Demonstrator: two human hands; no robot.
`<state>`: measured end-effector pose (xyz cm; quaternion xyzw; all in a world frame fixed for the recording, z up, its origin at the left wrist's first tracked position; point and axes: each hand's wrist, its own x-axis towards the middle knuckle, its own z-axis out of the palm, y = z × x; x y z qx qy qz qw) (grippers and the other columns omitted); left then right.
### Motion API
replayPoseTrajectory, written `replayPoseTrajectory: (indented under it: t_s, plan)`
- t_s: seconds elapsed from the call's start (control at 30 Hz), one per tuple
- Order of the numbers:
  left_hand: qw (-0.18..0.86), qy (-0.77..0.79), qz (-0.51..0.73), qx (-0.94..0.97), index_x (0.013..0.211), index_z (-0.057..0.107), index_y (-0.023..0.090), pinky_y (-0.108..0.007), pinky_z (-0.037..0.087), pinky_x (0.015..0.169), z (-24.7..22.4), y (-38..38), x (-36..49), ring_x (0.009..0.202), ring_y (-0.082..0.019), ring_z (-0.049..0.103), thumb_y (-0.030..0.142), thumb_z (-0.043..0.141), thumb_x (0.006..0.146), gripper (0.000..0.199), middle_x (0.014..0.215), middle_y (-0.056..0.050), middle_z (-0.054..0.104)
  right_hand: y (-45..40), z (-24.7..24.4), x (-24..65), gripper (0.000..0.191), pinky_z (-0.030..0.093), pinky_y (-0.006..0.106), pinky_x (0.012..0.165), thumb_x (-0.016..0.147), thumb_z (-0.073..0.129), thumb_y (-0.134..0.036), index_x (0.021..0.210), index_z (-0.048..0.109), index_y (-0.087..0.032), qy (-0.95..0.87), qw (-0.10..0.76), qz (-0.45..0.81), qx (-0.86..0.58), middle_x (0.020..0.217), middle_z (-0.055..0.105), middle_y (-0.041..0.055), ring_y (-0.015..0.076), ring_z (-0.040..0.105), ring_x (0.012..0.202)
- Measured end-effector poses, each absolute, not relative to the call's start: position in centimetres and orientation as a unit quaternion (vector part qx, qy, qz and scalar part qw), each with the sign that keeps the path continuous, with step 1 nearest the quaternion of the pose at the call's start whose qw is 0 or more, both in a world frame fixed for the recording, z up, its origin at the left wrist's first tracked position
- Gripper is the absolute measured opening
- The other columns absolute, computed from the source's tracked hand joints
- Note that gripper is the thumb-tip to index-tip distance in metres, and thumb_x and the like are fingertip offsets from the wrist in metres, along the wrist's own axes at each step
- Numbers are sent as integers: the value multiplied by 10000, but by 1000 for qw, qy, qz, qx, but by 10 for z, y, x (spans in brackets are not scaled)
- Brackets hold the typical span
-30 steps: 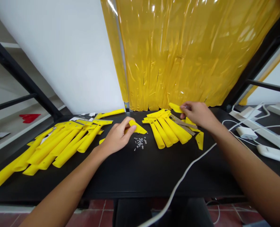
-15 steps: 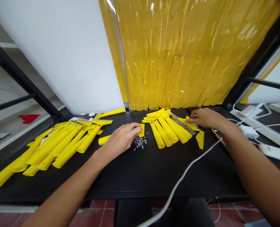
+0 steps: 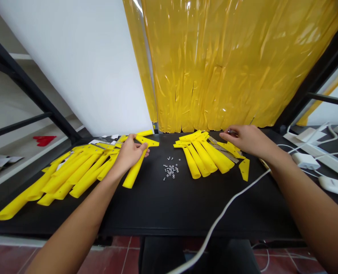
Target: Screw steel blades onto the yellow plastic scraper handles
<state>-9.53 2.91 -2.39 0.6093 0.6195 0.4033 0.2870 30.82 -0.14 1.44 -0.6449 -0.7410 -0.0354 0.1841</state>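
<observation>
My left hand [image 3: 131, 152] grips a yellow scraper handle [image 3: 134, 171] near its wide head, which points up and right. My right hand [image 3: 243, 139] is closed around a screwdriver [image 3: 233, 132], with only part of its grip and its thin shaft showing. Below my right hand lie yellow plates [image 3: 231, 149] and metal blades [image 3: 224, 152]. Small screws and nuts [image 3: 171, 171] are scattered on the black table between my hands. Right of them several yellow handles [image 3: 203, 156] fan out. A larger pile of yellow handles [image 3: 80, 167] is left of my left hand.
A white cable [image 3: 222, 213] crosses the table's [image 3: 186, 213] right part and front edge. White chargers [image 3: 305, 161] and a power strip [image 3: 314, 146] stand at the right. Yellow plastic sheeting [image 3: 214, 68] hangs behind, between black frame bars.
My left hand has moved left from beside the screws and taken hold of a yellow handle. The small yellow plate beside the screws is gone from there. My right hand has risen slightly.
</observation>
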Motion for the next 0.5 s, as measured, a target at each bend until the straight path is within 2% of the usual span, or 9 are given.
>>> replayPoseTrajectory:
  t_s: [0.13, 0.2, 0.37, 0.43, 0.5]
  plan:
    - [134, 674, 332, 647, 1356, 408, 156, -383, 523, 787, -33, 35, -100, 861, -262, 717, 375, 614, 865, 576, 831, -74, 728, -5, 15, 300, 403, 403, 300, 617, 904, 495, -555, 938, 739, -236, -753, 171, -11, -635, 834, 747, 63, 228, 665, 742]
    - [72, 676, 295, 672, 1382, 413, 148, -399, 502, 808, -35, 34, -101, 919, -286, 695, 421, 585, 877, 599, 886, -94, 722, -6, 14, 297, 400, 409, 298, 626, 910, 492, -547, 954, 741, -237, -761, 162, 1, -628, 847, 753, 63, 230, 670, 755]
    - [23, 656, 241, 715, 1480, 314, 138, -386, 488, 800, -39, 29, -100, 948, -294, 663, 499, 631, 835, 805, 1037, -139, 687, -3, 11, 297, 432, 405, 307, 618, 917, 466, -573, 964, 746, -247, -770, 145, 3, -621, 855, 754, 52, 227, 668, 755]
    - [18, 658, 212, 722, 1465, 357, 141, -393, 487, 815, -39, 27, -99, 944, -295, 654, 529, 629, 832, 791, 1046, -148, 674, -3, 10, 297, 436, 406, 311, 620, 917, 462, -579, 969, 745, -253, -771, 144, 2, -621, 852, 750, 50, 227, 666, 752]
    - [3, 656, 170, 735, 1401, 474, 149, -416, 481, 847, -35, 23, -98, 963, -312, 641, 583, 592, 847, 714, 1034, -160, 660, -3, 10, 297, 440, 409, 313, 621, 917, 459, -584, 966, 744, -253, -770, 148, 2, -621, 849, 747, 52, 229, 664, 751]
